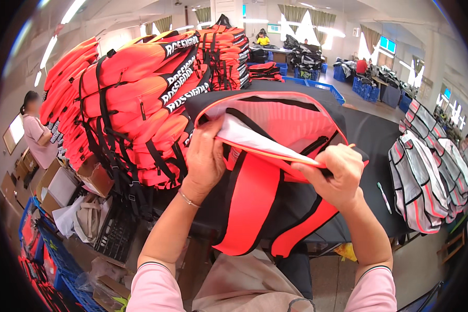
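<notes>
Bag (296,125) is gaping open; I am watching the left hand (205,156) and right hand (340,174), apart, gripping its rim. Orange bags (122,101) are lying stacked beside the left.

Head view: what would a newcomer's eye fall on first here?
First, the neon-red and black fabric bag at centre, held open by the left hand and the right hand. Next comes the tall stack of neon-red bags with black straps at left. Then the pale grey fabric pieces with black edging stand out at right.
</notes>
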`<action>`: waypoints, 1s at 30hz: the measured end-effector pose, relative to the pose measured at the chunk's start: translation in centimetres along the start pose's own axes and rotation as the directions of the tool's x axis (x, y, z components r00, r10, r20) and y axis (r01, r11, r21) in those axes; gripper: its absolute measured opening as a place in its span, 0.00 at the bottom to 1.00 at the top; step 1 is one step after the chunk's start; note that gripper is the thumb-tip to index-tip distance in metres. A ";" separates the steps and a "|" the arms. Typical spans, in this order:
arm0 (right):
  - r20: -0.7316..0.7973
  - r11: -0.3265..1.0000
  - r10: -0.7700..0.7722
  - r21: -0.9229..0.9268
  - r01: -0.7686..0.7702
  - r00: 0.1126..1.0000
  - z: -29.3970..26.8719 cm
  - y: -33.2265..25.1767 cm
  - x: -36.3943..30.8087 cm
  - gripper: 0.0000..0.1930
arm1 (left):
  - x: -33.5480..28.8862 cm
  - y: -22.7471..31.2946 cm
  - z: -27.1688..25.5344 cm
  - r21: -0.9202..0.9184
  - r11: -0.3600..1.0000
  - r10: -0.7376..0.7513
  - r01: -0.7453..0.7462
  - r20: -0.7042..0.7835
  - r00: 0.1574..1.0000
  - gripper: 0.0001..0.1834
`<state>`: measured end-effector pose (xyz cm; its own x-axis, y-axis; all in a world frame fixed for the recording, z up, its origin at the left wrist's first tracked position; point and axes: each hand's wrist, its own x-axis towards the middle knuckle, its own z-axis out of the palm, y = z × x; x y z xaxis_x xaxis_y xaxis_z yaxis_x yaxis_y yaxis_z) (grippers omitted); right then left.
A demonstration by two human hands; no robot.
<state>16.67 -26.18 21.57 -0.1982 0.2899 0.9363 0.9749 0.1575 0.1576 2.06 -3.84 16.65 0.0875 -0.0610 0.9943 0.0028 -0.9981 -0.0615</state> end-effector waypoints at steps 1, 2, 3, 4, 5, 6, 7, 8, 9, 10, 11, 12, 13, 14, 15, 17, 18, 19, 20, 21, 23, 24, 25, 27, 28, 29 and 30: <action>0.011 1.000 0.007 0.020 -0.007 1.000 -0.1 -0.1 -0.2 0.22 | 0.4 0.1 0.3 0.000 1.000 -0.001 0.001 -0.002 1.000 0.13; 0.002 0.999 0.030 0.043 -0.030 1.000 0.1 0.0 -0.7 0.22 | 0.6 0.2 0.7 -0.052 0.997 -0.055 0.056 0.027 0.998 0.12; 0.006 0.999 0.034 0.040 -0.034 0.999 -0.1 0.0 -0.9 0.22 | 0.8 0.4 1.1 -0.101 0.988 -0.107 0.113 0.061 0.992 0.12; 0.026 0.999 0.036 0.038 -0.037 0.999 -0.3 -0.1 -1.0 0.23 | 1.2 0.8 1.2 -0.090 0.985 -0.140 0.146 0.068 0.988 0.11; 0.045 0.999 0.039 0.035 -0.040 0.998 -0.3 0.0 -1.2 0.23 | 1.2 0.8 1.3 -0.094 0.984 -0.142 0.149 0.073 0.987 0.11; 0.049 0.998 0.046 0.035 -0.048 0.998 -0.4 0.2 -1.3 0.23 | 1.2 0.8 1.3 -0.189 0.955 -0.205 0.228 0.134 0.970 0.11; 0.043 0.998 0.058 -0.004 -0.058 0.997 -0.7 0.5 -1.4 0.23 | 1.1 0.9 1.1 -0.275 0.910 -0.262 0.311 0.201 0.944 0.12; 0.038 0.997 0.073 -0.041 -0.072 0.997 -0.8 1.2 -1.8 0.24 | 1.1 1.2 0.7 -0.357 0.803 -0.382 0.478 0.307 0.872 0.16; 0.035 0.975 0.186 -0.129 -0.180 0.982 -1.2 2.2 -2.4 0.25 | 1.5 1.0 -1.0 -0.280 0.691 -0.450 0.666 0.555 0.700 0.17; 0.055 0.969 0.227 -0.110 -0.220 0.972 -1.3 3.2 -2.8 0.25 | -0.3 -0.4 -1.9 -0.353 0.691 -0.297 0.631 0.657 0.693 0.17; 0.080 0.963 0.263 -0.074 -0.258 0.961 -0.8 4.0 -3.1 0.25 | -2.2 -1.1 -2.9 -0.415 0.678 -0.149 0.607 0.730 0.667 0.17; 0.137 0.972 0.223 -0.102 -0.211 0.965 -0.7 4.9 -4.1 0.26 | -1.7 1.8 -2.6 -0.553 0.250 -0.181 0.795 0.780 0.600 0.16; 0.197 0.979 0.184 -0.124 -0.162 0.963 -0.1 5.9 -5.4 0.26 | -2.9 2.0 -2.9 -0.556 0.382 -0.072 0.738 0.778 0.624 0.19; 0.233 0.978 0.201 -0.104 -0.181 0.951 0.3 6.4 -6.3 0.27 | -4.0 2.5 -3.3 -0.512 0.299 -0.141 0.805 0.811 0.568 0.20; 0.247 0.974 0.211 -0.132 -0.183 0.946 0.7 6.2 -6.4 0.27 | -5.1 2.4 -3.5 -0.471 0.219 -0.209 0.855 0.833 0.512 0.21; 0.281 0.958 0.276 -0.153 -0.241 0.919 1.1 6.2 -7.6 0.26 | -4.4 1.9 -3.0 -0.224 0.126 -0.294 0.966 0.922 0.252 0.23; 0.290 0.958 0.281 -0.144 -0.249 0.915 1.5 6.2 -7.9 0.26 | -3.5 3.0 -2.9 -0.302 0.207 -0.259 0.930 0.900 0.350 0.23; 0.275 0.960 0.273 -0.135 -0.245 0.922 1.5 6.2 -8.0 0.25 | -3.0 3.5 -2.7 -0.384 0.286 -0.212 0.878 0.868 0.448 0.24; 0.263 0.962 0.268 -0.120 -0.245 0.927 1.7 6.0 -8.3 0.25 | -3.1 3.0 -2.8 -0.328 0.212 -0.189 0.921 0.911 0.368 0.24; 0.288 0.948 0.318 -0.116 -0.297 0.903 1.8 5.9 -8.2 0.24 | -3.1 2.4 -2.9 -0.267 0.138 -0.159 0.954 0.944 0.288 0.25; 0.332 0.953 0.295 -0.175 -0.249 0.896 1.8 5.7 -7.5 0.23 | -2.8 2.2 -3.0 -0.281 0.056 -0.145 0.958 0.947 0.286 0.24; 0.359 0.953 0.293 -0.184 -0.241 0.886 2.0 5.6 -7.4 0.23 | -3.2 2.2 -3.1 -0.248 0.046 -0.158 0.968 0.955 0.253 0.23; 0.364 0.952 0.297 -0.182 -0.245 0.883 2.5 5.7 -7.5 0.23 | -3.5 2.2 -3.2 -0.216 0.038 -0.171 0.976 0.961 0.219 0.22; 0.347 0.979 0.197 -0.028 -0.200 0.917 2.9 6.0 -7.7 0.21 | -3.7 3.2 -4.0 -0.122 -0.056 -0.156 0.991 0.981 0.112 0.22; 0.323 0.989 0.133 0.024 -0.149 0.937 3.4 6.6 -7.8 0.19 | -3.8 3.5 -4.2 -0.034 -0.136 -0.133 0.990 0.991 0.016 0.21; 0.368 0.995 0.089 0.002 -0.097 0.926 3.2 7.2 -8.3 0.17 | -3.8 4.0 -4.1 0.037 -0.138 -0.122 0.990 0.991 -0.054 0.21; 0.384 0.990 0.127 0.009 -0.141 0.915 3.5 7.6 -8.7 0.17 | -3.6 4.0 -4.0 0.075 -0.051 -0.173 0.996 0.981 -0.083 0.21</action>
<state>25.46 -24.18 13.50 -0.0970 0.6477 0.7557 0.9921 0.1238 0.0212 -2.21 -7.62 13.14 0.9699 0.1855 -0.1576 0.1621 -0.0094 0.9867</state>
